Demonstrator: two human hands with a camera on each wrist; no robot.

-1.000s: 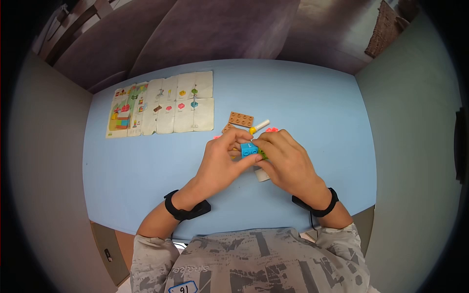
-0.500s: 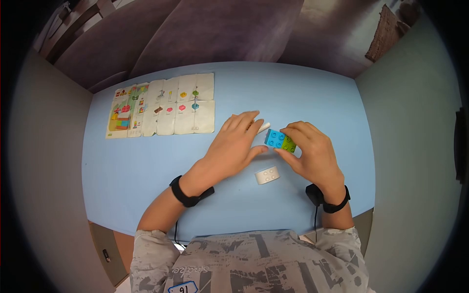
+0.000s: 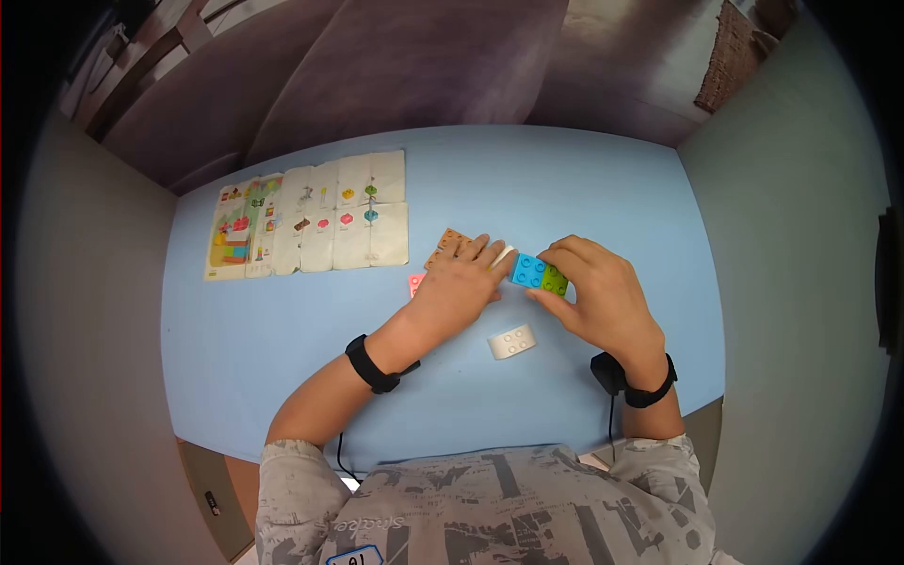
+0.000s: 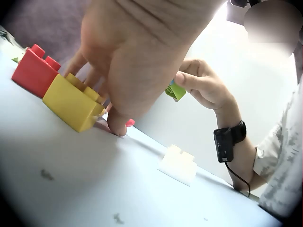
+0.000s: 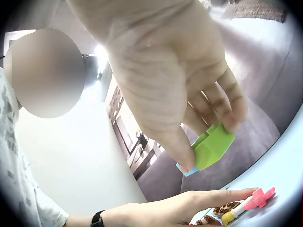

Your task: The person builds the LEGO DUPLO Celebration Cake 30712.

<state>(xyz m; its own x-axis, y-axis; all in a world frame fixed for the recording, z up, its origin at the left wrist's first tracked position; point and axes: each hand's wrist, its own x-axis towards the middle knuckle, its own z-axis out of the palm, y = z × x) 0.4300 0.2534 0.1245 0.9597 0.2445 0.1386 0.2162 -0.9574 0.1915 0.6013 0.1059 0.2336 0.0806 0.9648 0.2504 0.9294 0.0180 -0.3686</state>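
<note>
My right hand (image 3: 603,287) pinches a joined pair of toy building bricks, a blue brick (image 3: 527,270) and a green brick (image 3: 556,280), above the table. My left hand (image 3: 452,297) reaches over a group of loose pieces with its fingers extended, hiding part of them. Its index finger lies close to a white stick with a yellow end (image 5: 228,217) and a pink flower-shaped piece (image 5: 259,197) in the right wrist view. Beside this hand, the left wrist view has a yellow brick (image 4: 71,104) against a reddish-pink brick (image 4: 35,73).
Brown studded plates (image 3: 450,240) lie beyond the left fingers. Nearer the body sits a white brick (image 3: 512,342) with rounded ends. An unfolded picture instruction sheet (image 3: 363,235) covers the table's far left. Grey panels flank both sides.
My hands have parted from around the blue and green bricks. The right hand carried them right, studs now facing up; the left let go and moved down-left over the loose pieces.
</note>
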